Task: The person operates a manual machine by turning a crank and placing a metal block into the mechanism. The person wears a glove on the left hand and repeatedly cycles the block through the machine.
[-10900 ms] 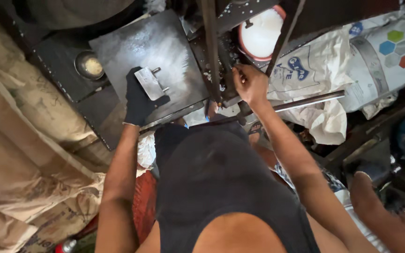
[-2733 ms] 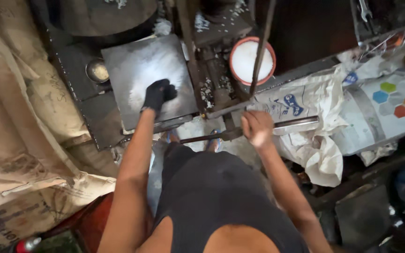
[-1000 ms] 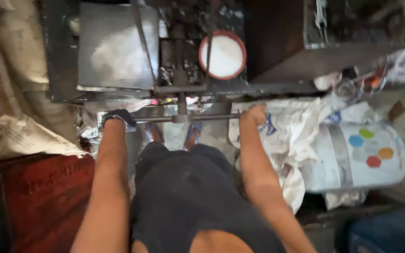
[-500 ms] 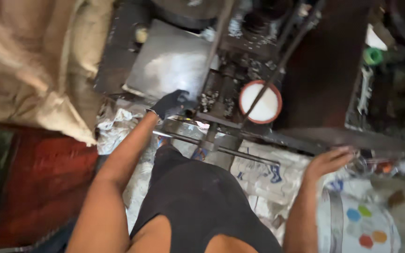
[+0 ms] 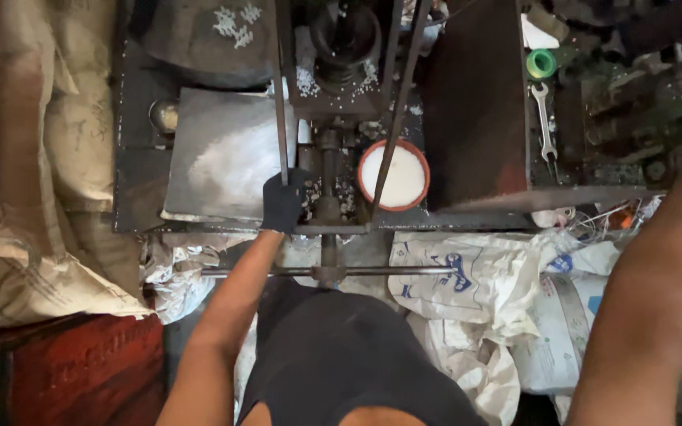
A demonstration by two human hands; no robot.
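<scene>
Metal plate (image 5: 226, 162) lies on the dark press surface (image 5: 136, 189). At its 4 o'clock corner rests the gloved left hand (image 5: 283, 201), fingers curled. Right hand is out of view, so its fingers cannot be told.

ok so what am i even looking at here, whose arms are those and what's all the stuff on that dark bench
This is filmed by a camera on a person's head, looking straight down, so both arms are their own. The left hand, in a black glove, rests at the edge of a flat metal plate on a dark press-like machine. The right arm reaches out of frame, so that hand is unseen. Beside the machine sits a round bowl of white powder; a wrench and green tape roll lie further right. White sacks lie below.
</scene>
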